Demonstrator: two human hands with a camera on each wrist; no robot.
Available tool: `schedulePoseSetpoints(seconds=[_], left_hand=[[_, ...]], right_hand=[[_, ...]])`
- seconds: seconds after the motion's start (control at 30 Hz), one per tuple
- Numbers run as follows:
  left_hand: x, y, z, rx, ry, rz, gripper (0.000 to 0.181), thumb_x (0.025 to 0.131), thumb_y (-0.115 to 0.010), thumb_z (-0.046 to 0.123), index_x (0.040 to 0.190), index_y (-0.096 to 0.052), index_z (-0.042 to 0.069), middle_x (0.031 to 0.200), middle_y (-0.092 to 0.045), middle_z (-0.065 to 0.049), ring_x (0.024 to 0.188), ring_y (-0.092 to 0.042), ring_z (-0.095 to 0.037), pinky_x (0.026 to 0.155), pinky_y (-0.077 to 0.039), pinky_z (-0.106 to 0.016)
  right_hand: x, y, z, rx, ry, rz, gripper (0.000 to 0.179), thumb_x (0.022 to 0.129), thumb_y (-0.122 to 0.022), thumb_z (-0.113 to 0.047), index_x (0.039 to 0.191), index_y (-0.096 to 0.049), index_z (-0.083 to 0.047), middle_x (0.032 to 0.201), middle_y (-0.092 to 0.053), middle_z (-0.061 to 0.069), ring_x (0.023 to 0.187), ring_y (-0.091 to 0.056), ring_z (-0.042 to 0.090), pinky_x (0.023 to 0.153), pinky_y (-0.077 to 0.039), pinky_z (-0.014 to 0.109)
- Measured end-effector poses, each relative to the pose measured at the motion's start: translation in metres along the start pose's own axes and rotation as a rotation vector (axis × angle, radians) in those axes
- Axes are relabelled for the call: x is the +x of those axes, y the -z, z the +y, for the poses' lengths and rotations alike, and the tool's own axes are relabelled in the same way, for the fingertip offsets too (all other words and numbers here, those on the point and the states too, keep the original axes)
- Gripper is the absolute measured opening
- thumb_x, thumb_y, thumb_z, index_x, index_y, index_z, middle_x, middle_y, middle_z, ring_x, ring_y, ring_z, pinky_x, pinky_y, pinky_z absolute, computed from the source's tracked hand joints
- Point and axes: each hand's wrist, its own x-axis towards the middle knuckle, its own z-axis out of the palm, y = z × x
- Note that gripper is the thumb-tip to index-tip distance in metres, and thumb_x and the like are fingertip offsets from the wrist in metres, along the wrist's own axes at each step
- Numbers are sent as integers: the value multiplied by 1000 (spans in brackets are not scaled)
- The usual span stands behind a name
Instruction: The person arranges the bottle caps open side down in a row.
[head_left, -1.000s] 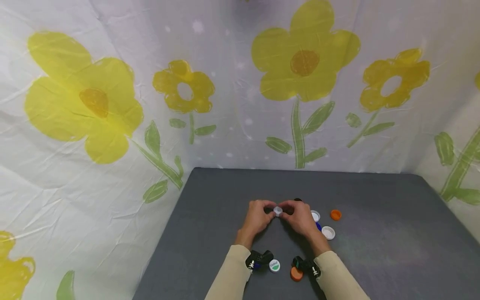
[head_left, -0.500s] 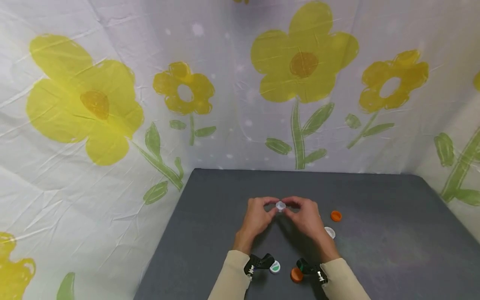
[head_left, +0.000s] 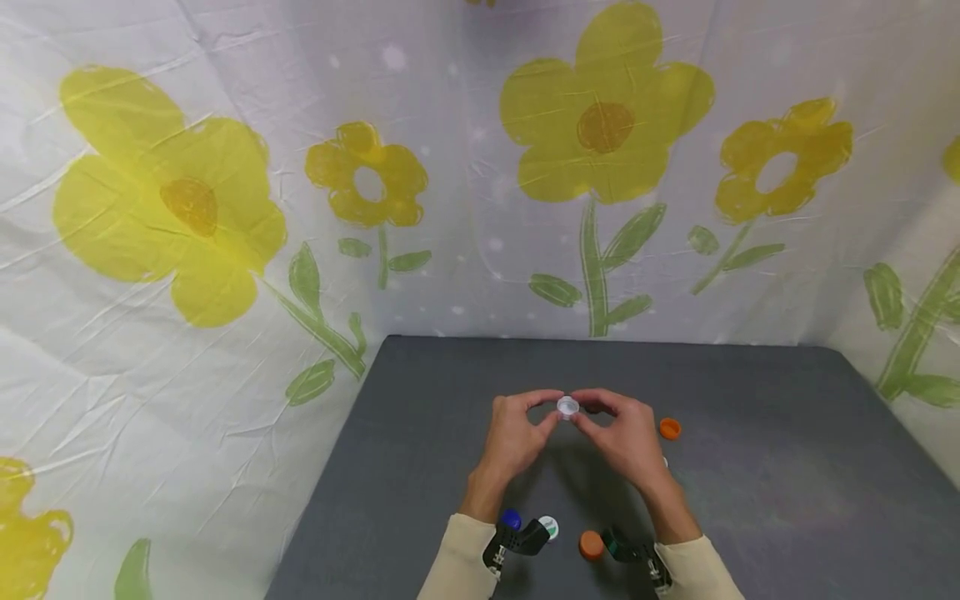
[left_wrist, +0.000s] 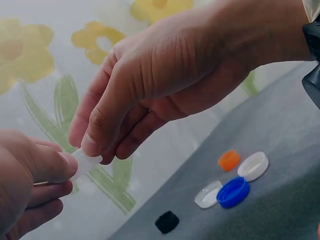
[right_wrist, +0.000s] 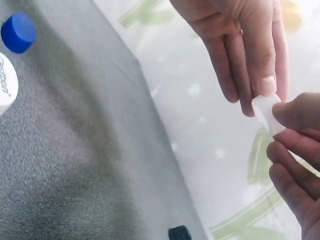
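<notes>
A small whitish, translucent bottle cap [head_left: 567,407] is held up above the dark table between both hands. My left hand [head_left: 517,433] pinches its left side with thumb and index finger. On the opposite side, my right hand [head_left: 624,433] pinches the same cap. Seen from the left wrist, the cap [left_wrist: 86,163] is tilted and partly covered by the fingertips. The right wrist view shows its rim too, with the cap [right_wrist: 265,113] between both thumbs.
Near the wrists lie a blue cap [head_left: 511,519], a printed white cap [head_left: 549,527] and an orange cap [head_left: 591,545]. Another orange cap [head_left: 671,428] lies right of the hands. Under the right arm are a black cap [left_wrist: 167,222], a blue cap [left_wrist: 233,192] and white ones [left_wrist: 253,166].
Both hands have risen slightly and shifted right with the cap, which shows more of its open face. The right hand and forearm now cover caps seen earlier.
</notes>
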Motion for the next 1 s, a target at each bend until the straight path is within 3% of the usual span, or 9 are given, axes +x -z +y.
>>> schedulePoseSetpoints(seconds=[0.27, 0.47, 0.77, 1.0], left_hand=[[-9, 7, 12, -24, -20, -17, 24, 96, -85, 11, 120, -85, 12, 121, -83, -5, 118, -79, -23, 102, -63, -45], [-18, 8, 15, -46, -20, -30, 24, 97, -84, 12, 121, -85, 11, 122, -83, -5, 118, -78, -23, 102, -63, -44], [-39, 3, 14, -33, -27, -49, 25, 96, -85, 10, 122, -84, 11, 122, -83, -4, 116, -79, -21, 101, -64, -41], [-53, -2, 12, -59, -8, -63, 25, 95, -85, 9, 120, -85, 13, 120, -84, -1, 116, -79, -18, 101, -64, -39]], right_hand=[[-12, 7, -8, 23, 23, 24, 28, 91, -91, -14, 118, -84, -13, 113, -84, 4, 105, -79, 30, 91, -64, 56], [-21, 11, -12, 40, -23, 6, 27, 92, -91, -16, 118, -84, -16, 116, -84, 2, 107, -78, 30, 94, -63, 60], [-42, 9, -8, 24, -58, 0, 27, 90, -92, -17, 116, -85, -19, 112, -84, -3, 105, -79, 25, 92, -64, 38], [-58, 5, -2, 45, -63, 2, 26, 90, -92, -15, 114, -85, -22, 107, -84, -10, 102, -78, 26, 92, -65, 50]])
